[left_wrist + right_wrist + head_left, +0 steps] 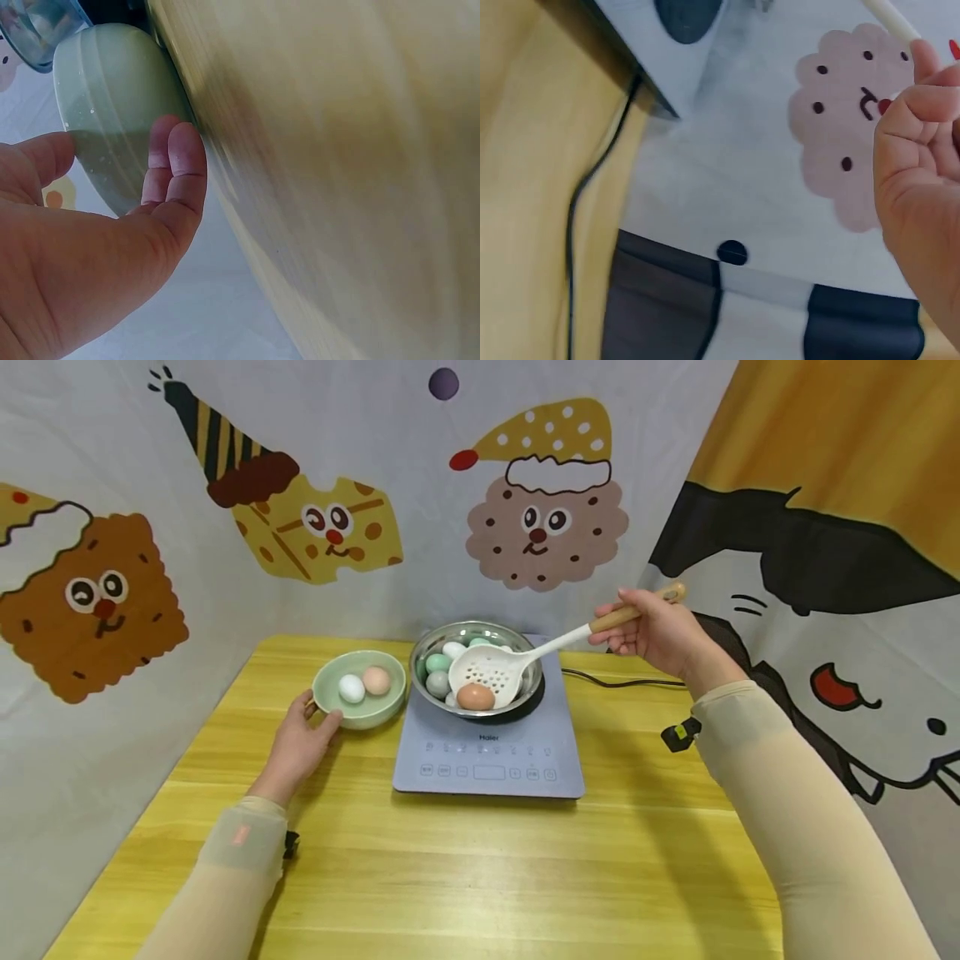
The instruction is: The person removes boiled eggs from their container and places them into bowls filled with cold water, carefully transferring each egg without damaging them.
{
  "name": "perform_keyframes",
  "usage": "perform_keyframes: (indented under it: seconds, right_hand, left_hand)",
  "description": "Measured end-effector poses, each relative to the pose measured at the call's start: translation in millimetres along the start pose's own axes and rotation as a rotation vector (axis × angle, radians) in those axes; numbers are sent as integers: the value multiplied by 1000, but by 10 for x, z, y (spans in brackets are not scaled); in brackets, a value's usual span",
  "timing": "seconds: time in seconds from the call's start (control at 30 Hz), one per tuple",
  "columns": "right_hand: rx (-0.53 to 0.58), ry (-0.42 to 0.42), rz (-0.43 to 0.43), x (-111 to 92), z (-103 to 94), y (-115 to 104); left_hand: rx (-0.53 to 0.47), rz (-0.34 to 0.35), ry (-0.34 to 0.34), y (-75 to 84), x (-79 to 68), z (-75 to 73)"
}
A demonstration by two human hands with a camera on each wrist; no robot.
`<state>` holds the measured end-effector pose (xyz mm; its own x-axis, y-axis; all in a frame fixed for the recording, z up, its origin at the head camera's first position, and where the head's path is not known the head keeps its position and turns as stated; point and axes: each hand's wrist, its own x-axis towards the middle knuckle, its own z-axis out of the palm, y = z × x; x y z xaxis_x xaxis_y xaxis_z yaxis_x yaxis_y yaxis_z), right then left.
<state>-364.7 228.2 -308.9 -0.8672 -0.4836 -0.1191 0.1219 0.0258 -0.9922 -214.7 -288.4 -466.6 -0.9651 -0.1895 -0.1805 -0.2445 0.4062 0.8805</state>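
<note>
My right hand (658, 639) grips the wooden handle of a white slotted spoon (558, 643). The spoon's perforated head overlaps a steel pan (422, 693) and carries a brown egg (476, 697). Several white, grey and green eggs (437, 684) lie in the pan around the head. At the left, my left hand (300, 742) holds a pale green bowl (367, 720) by its near left side, thumb at the rim and fingers (186, 161) against the outer wall. Inside that bowl are a white egg (351, 688) and a pinkish egg (377, 680).
The pan stands on a grey induction cooker (487, 760) on the wooden table (465, 868). A black cord (630, 682) runs from behind the cooker to the right. Cartoon-printed cloth (427, 560) hangs behind and at both sides.
</note>
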Motion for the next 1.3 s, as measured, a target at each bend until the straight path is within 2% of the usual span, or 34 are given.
perform_keyframes:
  seconds: [0.07, 0.3, 0.53, 0.67, 0.8, 0.93, 1.1, 1.3]
  right_hand:
    - [11, 23, 21, -31, -30, 74]
    - [23, -132, -100, -141, -125, 211]
    - [130, -47, -29, -254, -67, 355]
    - [181, 3, -67, -363, 81, 370]
    - [236, 95, -99, -477, 397, 298]
    - [313, 204, -82, -529, 842, 271]
    - [364, 293, -59, -448, 1406, 351]
    - [394, 368, -74, -287, 1946, 501]
  left_hand:
    - [-1, -1, -1, -2, -3, 2]
    - [2, 0, 10, -1, 7, -18]
    - [1, 7, 3, -4, 2, -31]
    - [-6, 14, 3, 7, -5, -37]
    - [-1, 14, 9, 12, -10, -50]
    - [-9, 11, 8, 8, -1, -56]
    - [-26, 5, 3, 0, 1, -49]
    - [-18, 5, 7, -20, -8, -33]
